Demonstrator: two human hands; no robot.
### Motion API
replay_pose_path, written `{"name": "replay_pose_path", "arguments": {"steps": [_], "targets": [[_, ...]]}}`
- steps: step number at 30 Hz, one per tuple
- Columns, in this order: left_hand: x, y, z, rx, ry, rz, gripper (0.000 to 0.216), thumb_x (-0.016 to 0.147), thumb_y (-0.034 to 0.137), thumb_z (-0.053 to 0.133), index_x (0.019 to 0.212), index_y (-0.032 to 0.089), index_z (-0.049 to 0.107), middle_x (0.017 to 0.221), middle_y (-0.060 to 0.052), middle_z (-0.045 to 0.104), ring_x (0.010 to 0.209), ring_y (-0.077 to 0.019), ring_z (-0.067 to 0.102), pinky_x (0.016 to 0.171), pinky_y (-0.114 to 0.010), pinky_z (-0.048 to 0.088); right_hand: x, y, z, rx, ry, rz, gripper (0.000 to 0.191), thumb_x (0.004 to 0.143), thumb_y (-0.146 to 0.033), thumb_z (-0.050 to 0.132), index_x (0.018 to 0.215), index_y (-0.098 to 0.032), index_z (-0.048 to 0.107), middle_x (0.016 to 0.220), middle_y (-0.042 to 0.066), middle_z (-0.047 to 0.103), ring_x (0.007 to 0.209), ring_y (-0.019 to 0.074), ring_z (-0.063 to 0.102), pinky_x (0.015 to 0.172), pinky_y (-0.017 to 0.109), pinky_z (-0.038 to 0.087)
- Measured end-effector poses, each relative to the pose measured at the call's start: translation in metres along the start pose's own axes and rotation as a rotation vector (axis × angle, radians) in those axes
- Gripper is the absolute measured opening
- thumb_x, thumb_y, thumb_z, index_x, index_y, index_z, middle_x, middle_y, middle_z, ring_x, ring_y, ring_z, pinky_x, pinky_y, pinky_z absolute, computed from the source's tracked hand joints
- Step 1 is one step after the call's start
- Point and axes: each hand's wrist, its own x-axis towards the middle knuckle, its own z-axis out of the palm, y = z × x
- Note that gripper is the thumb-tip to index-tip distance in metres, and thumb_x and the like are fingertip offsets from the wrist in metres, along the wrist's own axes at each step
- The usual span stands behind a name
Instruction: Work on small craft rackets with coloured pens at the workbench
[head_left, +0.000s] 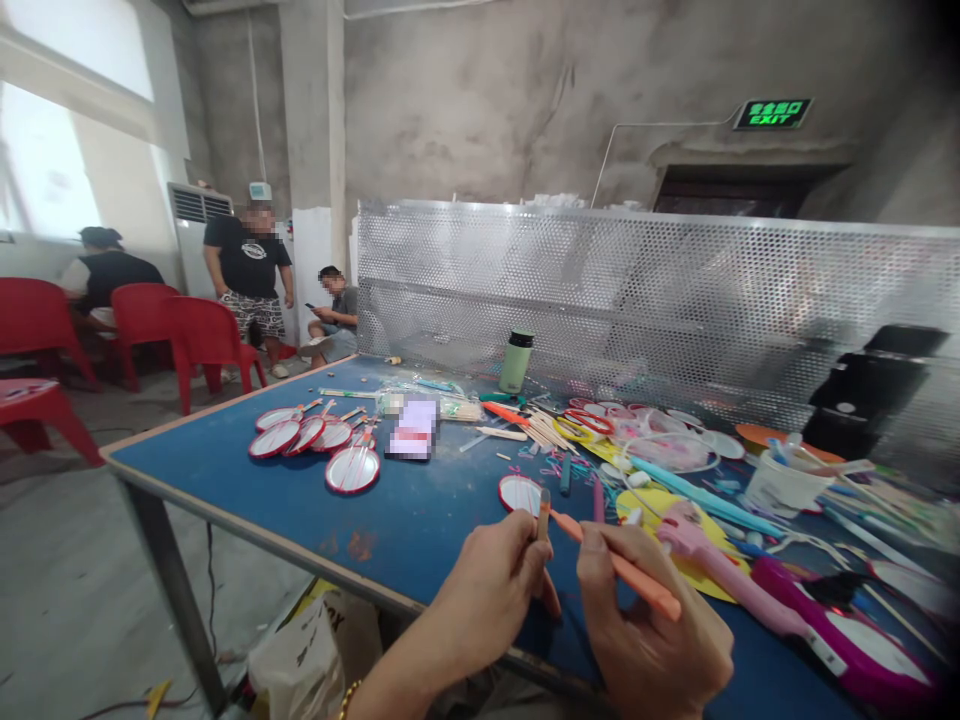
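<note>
Clockwise from the joined work of the two hands, red plastic chairs (206,335) stand on the floor far off at ten o'clock. In that same direction, on the blue tabletop (442,500), lie overlapping red-rimmed white discs (276,439). A smartphone (412,430) rests between ten and eleven. The left hand (491,580) pinches a slim wooden stick (544,512) between thumb and fingers, its end pointing upward. A green tumbler (516,362) stands upright towards half past eleven, and nearer, at eleven, lies a single round disc (517,492), partly hidden by the fingers. The right hand (652,620) grips an orange pen-like tool (645,583) like a pencil, its tip right at the stick; whether they touch, I cannot tell. At three o'clock lies a pink glue gun (720,570), with a white cup (784,485) of tools between two and three.
</note>
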Motion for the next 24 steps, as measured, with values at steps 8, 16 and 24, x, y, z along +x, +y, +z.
{"name": "replay_pose_path", "arguments": {"steps": [8, 16, 24], "targets": [[-0.0007, 0.0001, 0.001, -0.004, 0.024, 0.022, 0.022, 0.098, 0.03, 0.043, 0.079, 0.02, 0.05, 0.065, 0.002, 0.062, 0.058, -0.0103, 0.054, 0.061, -0.02, 0.04, -0.0006, 0.0005, -0.0007, 0.036, -0.042, 0.005, 0.016, 0.095, -0.022, 0.056, 0.081, -0.022, 0.064, 0.065, -0.005, 0.067, 0.054, 0.0075, 0.063, 0.057, 0.018, 0.046], [-0.0003, -0.0017, 0.0002, -0.033, -0.006, -0.01, 0.019, 0.099, 0.031, 0.042, 0.086, 0.02, 0.052, 0.066, 0.001, 0.065, 0.054, -0.0094, 0.047, 0.059, -0.02, 0.038, -0.0008, -0.0007, -0.0036, 0.002, 0.05, 0.024, 0.015, 0.093, -0.019, 0.059, 0.079, -0.021, 0.063, 0.064, -0.006, 0.067, 0.053, 0.0065, 0.062, 0.058, 0.017, 0.046], [0.001, -0.0053, 0.0017, -0.051, -0.001, -0.003, 0.021, 0.099, 0.032, 0.043, 0.082, 0.021, 0.049, 0.064, 0.001, 0.063, 0.053, -0.0094, 0.047, 0.059, -0.02, 0.038, -0.0009, 0.0015, -0.0022, -0.011, -0.015, 0.03, 0.019, 0.094, -0.025, 0.056, 0.078, -0.021, 0.064, 0.063, -0.004, 0.068, 0.048, 0.0068, 0.06, 0.052, 0.017, 0.045]]}}
